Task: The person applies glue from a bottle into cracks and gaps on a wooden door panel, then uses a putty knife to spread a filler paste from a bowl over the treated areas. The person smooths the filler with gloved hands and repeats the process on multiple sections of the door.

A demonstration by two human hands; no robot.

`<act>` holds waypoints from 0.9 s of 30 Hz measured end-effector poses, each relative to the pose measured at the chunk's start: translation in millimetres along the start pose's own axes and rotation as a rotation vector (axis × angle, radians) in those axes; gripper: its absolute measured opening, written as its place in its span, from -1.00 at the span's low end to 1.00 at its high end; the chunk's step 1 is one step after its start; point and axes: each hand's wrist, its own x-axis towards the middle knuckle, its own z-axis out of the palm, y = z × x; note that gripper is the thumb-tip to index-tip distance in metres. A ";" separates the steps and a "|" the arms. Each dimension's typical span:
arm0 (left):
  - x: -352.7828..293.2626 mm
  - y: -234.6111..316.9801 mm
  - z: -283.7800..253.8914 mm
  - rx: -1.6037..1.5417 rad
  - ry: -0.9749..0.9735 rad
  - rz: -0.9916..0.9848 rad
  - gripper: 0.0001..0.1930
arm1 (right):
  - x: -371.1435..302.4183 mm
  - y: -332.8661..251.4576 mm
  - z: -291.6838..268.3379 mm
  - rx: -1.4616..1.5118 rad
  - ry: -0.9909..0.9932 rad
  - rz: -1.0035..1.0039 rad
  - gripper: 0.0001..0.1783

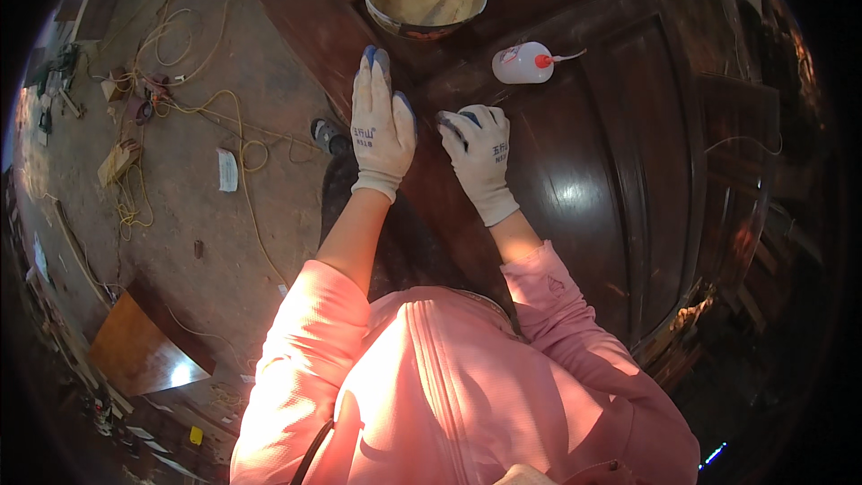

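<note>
My left hand (382,130), in a white work glove with blue-coated fingertips, lies along the near edge of a dark brown panelled wooden door (561,144). Its fingers are stretched out and hold nothing. To its right, my right hand (482,153) wears a matching glove and rests over the door with the fingers curled in. What lies under those fingers, if anything, is hidden. Beyond the right hand a white squeeze bottle (516,64) with a red cap and thin spout lies on its side. A round tub (370,2) holding tan paste stands farther off on the door.
On the concrete floor (278,171) at the left run tangled yellow cables (240,117), near a white paper (227,171) and power tools. A glossy brown board (144,346) lies at lower left. Another panelled door (732,180) and wood scraps are at the right.
</note>
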 end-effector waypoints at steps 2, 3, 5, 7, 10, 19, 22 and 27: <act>-0.8 -1.5 0.6 -0.014 0.004 0.003 -0.38 | -9.4 1.4 0.8 -0.104 0.004 -0.077 -0.69; -2.0 -3.4 1.0 -0.023 0.009 0.007 -0.38 | -14.9 3.4 0.3 -0.121 -0.007 -0.084 -0.63; -3.6 -4.6 2.4 -0.030 0.015 0.005 -0.39 | -24.0 4.8 -2.0 -0.151 -0.030 -0.101 -0.49; -4.0 -4.0 3.3 -0.028 0.017 -0.008 -0.39 | -27.3 1.6 -0.4 -0.261 -0.086 -0.078 -0.33; -4.0 -3.7 1.9 -0.002 0.010 0.001 -0.39 | -28.0 -7.6 2.1 -0.334 -0.234 -0.092 -0.17; -3.4 -1.0 0.6 0.038 -0.012 0.014 -0.44 | -27.1 0.8 -1.7 -0.300 -0.376 -0.201 -0.11; -4.3 -0.3 2.5 -0.019 0.020 -0.012 -0.39 | -21.7 -0.4 -0.5 -0.299 -0.354 -0.198 -0.10; -5.5 -5.1 2.8 -0.006 0.025 0.001 -0.39 | -22.9 5.7 -1.6 -0.219 -0.349 -0.183 -0.11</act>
